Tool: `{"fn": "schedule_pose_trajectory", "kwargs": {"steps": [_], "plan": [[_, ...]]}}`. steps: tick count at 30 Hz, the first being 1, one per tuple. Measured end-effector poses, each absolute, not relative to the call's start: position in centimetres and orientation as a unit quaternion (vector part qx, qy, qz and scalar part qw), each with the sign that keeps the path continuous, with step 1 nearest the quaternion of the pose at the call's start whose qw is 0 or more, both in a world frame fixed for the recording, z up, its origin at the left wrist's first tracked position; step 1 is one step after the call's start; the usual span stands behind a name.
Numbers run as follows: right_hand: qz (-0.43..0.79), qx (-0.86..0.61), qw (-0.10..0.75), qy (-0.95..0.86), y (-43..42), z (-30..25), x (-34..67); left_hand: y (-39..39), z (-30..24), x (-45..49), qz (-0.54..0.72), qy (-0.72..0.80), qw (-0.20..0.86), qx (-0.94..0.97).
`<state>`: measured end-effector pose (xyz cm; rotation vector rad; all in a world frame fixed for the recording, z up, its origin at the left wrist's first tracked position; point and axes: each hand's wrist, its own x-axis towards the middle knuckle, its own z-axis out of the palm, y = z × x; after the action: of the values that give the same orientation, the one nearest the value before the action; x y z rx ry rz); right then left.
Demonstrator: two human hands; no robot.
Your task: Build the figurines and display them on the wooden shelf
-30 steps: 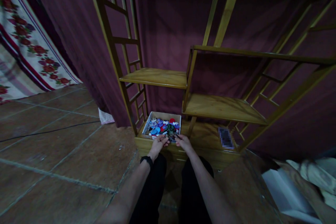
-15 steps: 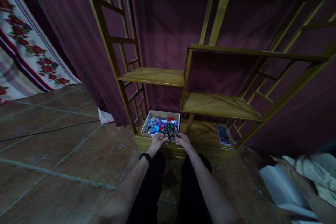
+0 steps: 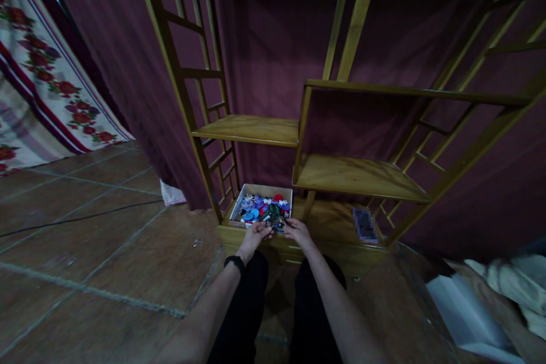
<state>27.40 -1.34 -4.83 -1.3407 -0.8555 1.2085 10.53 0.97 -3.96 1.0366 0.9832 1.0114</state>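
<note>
A shallow white box (image 3: 238, 210) sits on the bottom board of the wooden shelf unit, filled with small blue, red, purple and white pieces. At its front right lies a dark green, tangled-looking bundle (image 3: 275, 210). My left hand (image 3: 257, 232), below a black wristband (image 3: 235, 263), is closed at the box's front edge, with its fingertips at the bundle's near side. Opposite it, my right hand (image 3: 297, 230) pinches at the bundle's right side. Whatever small part each hand grips is too small and dark to make out.
Above the box is a wooden shelf (image 3: 251, 127), with another shelf (image 3: 358, 175) to the right. A blurred dark flat object (image 3: 364, 224) lies on the bottom board. White folded material (image 3: 469, 313) is on the floor at right; a black cable (image 3: 81, 218) runs across the tiles at left.
The view has tilted slightly, so the shelves and box sit a little lower. My hands stay at the front of the box, with only small finger shifts around the green bundle.
</note>
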Motion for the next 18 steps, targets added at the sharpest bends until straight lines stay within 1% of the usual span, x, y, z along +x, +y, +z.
{"fn": "schedule_pose_trajectory", "kwargs": {"steps": [18], "plan": [[0.533, -0.547, 0.567, -0.308, -1.30, -3.90, 27.30, 1.11, -3.59, 10.38, 0.435, 0.404, 0.633, 0.496]]}}
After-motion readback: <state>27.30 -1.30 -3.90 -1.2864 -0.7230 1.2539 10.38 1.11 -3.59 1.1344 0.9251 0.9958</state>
